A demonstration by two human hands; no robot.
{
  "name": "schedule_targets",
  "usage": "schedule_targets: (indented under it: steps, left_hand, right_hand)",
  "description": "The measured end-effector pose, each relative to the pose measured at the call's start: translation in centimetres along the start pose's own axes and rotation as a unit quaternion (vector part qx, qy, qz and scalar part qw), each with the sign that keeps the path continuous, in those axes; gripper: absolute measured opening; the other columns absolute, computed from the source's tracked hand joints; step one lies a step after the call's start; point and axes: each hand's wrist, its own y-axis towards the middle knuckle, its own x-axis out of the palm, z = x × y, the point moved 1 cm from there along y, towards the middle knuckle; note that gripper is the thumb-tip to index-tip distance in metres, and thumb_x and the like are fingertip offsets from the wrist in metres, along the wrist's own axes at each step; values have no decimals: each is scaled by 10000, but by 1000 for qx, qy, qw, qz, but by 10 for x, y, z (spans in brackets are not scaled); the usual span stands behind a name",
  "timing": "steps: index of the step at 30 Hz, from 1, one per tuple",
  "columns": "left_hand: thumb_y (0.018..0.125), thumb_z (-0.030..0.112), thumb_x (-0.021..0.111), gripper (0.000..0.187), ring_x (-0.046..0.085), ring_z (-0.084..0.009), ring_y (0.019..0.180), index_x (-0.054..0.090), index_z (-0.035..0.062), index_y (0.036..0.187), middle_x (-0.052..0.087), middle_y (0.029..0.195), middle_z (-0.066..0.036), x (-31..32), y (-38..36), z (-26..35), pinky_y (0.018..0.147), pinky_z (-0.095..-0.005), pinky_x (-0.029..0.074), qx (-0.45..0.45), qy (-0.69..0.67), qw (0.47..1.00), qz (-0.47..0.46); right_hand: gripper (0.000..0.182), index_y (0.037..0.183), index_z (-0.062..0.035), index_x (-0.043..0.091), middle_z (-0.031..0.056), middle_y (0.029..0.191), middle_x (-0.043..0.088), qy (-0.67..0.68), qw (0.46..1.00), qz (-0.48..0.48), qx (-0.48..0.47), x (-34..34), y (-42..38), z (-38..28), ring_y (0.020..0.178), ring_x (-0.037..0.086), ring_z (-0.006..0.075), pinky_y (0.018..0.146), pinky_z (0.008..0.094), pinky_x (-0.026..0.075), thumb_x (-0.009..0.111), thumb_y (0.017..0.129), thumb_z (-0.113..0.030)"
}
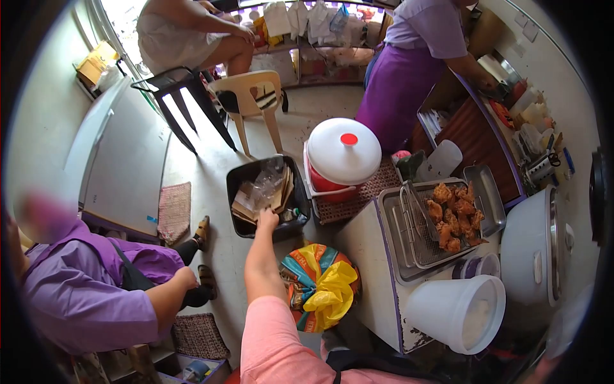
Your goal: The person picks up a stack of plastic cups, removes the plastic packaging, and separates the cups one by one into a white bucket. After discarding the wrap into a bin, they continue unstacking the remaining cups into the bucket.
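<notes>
My left hand [267, 219] reaches down over the near rim of a black waste bin [239, 225], fingers curled close together. Whatever they may hold is too small to make out. Just beyond the fingertips, pieces of brown cardboard [244, 201] and a crumpled clear plastic bag [269, 182] lie in the bin. Nearer to me, below the forearm, sits a colourful sack [295, 277] with a yellow plastic bag [332, 288] on top. My right hand is out of view.
Right of the bin stands a red cooler with a white lid [343, 150]. Fried chicken [457, 217] lies on a wire rack beside a white tub [451, 313]. People in purple stand left [96, 288] and at the back right [409, 83]; another sits near a beige chair [246, 96].
</notes>
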Motion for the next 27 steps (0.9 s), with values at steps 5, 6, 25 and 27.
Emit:
schedule_targets:
  steps: [5, 6, 25, 27]
  left_hand:
    - [858, 147, 546, 213, 525, -351, 1140, 671, 44, 997, 591, 1141, -205, -20, -59, -1, 980, -417, 422, 160, -174, 950, 204]
    - [867, 131, 543, 205, 534, -340, 1128, 673, 45, 1001, 595, 1138, -194, -34, -81, 6, 979, -404, 422, 165, -192, 942, 221]
    - [957, 283, 520, 669, 609, -270, 712, 147, 13, 1442, 635, 867, -152, -242, -628, 387, 732, -476, 512, 631, -651, 374, 196]
    - [965, 253, 495, 727, 605, -265, 676, 31, 56, 1488, 633, 809, -153, -221, -664, 427, 707, -482, 513, 661, -650, 357, 116]
  right_hand:
    - [560, 1347, -25, 444, 167, 1369, 460, 82, 995, 31, 38, -36, -3, 29, 1226, 451, 344, 1053, 501, 329, 446, 947, -416]
    - [558, 1353, -26, 437, 163, 1378, 451, 98, 994, 35, 42, -45, -3, 37, 1237, 440, 340, 1060, 499, 318, 445, 949, -411]
    - [637, 1402, 22, 351, 171, 1436, 404, 405, 886, -213, 73, -186, -6, 196, 1283, 433, 311, 1059, 474, 347, 530, 907, -337]
    - [694, 1395, 34, 351, 179, 1419, 417, 266, 954, -107, 88, -223, -11, 241, 1256, 460, 311, 1028, 469, 387, 593, 866, -344]
